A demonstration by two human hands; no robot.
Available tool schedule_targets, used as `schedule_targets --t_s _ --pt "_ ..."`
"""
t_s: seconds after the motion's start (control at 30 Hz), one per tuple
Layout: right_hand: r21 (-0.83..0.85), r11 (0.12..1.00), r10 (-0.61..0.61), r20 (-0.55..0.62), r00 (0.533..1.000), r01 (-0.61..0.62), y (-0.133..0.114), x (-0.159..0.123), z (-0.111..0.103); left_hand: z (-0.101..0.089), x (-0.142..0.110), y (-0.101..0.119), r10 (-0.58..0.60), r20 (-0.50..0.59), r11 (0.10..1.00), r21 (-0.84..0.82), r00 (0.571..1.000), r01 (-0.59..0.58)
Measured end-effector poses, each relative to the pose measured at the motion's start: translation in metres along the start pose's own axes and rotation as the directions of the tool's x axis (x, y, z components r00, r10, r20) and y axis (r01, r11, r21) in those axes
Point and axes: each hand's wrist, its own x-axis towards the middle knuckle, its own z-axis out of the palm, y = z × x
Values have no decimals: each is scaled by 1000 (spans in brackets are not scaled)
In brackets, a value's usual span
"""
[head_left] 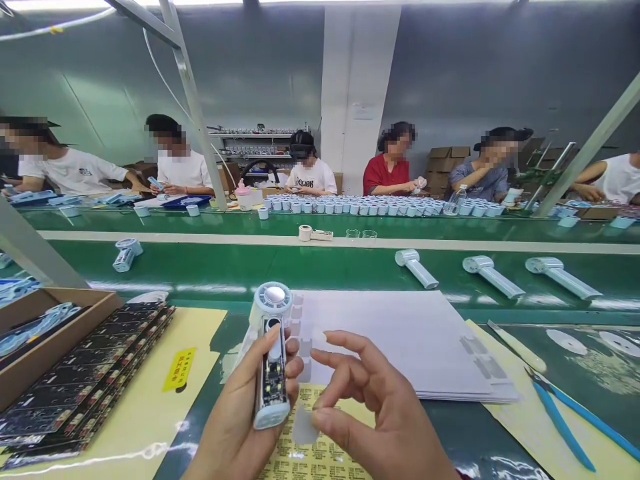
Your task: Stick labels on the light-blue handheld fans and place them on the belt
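Observation:
My left hand [239, 400] is wrapped round a light blue handheld fan [273, 415], held upright with its round head at the top. The open front of its handle bares a circuit board [274, 380]. Close by on the right, my right hand [385, 407] pinches a small greyish translucent film piece [304, 427] between thumb and index finger, the other fingers spread. Beneath the film lies a yellow sheet of printed labels [320, 460]. Behind both hands is a stack of white sheets [380, 340] with grey pieces along its left and right edges.
Black circuit board panels [85, 373] and a cardboard box [107, 300] stand left. Blue-handled pliers [563, 420] and a knife [520, 347] lie right. Several fans [493, 277] rest on the green conveyor belt [330, 263]. People [310, 173] sit across at a bench with many blue parts.

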Motion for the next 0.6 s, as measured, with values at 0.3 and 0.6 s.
schedule_targets --t_s 0.3,0.6 --pt "94 995 26 -77 997 -19 5 3 25 8 0 -8 -90 -93 990 -119 992 79" --pt "46 995 94 -122 988 -89 2 7 28 7 1 -12 -41 -72 986 -162 997 29"
